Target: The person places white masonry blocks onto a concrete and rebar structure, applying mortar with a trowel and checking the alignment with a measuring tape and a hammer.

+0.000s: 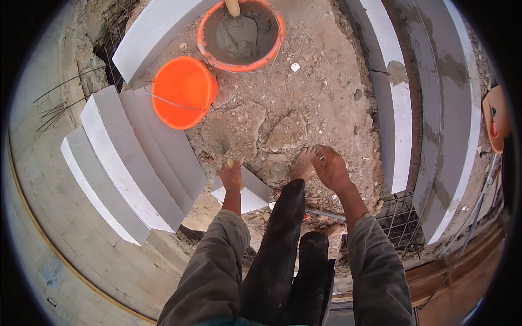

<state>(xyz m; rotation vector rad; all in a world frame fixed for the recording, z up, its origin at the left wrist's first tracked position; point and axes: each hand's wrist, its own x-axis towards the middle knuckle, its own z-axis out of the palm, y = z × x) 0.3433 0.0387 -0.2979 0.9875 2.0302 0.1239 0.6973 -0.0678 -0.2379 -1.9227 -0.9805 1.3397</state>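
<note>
Low over the rubble ground, my left hand [231, 177] is closed round the pale wooden handle of what looks like a trowel [219, 137]; its mortar-grey blade blends with the dirt. A pale block [251, 191] lies just right of and beneath that hand. My right hand [333, 168] is beside my bare foot [302, 164], its fingers curled and the thumb near them. Whatever those fingers may pinch is too small to make out. Ahead stands an orange bucket of wet grey mortar [239, 38], with a wooden handle [232, 7] sticking out of it.
A second orange bucket [182, 93], with a wire bail, leans nearer on the left. Large pale blocks [130, 157] are stacked beside it. Mortared block rows [394, 108] run along the right, near exposed rebar mesh [399, 220]. An orange-brown tool [495, 119] lies at far right.
</note>
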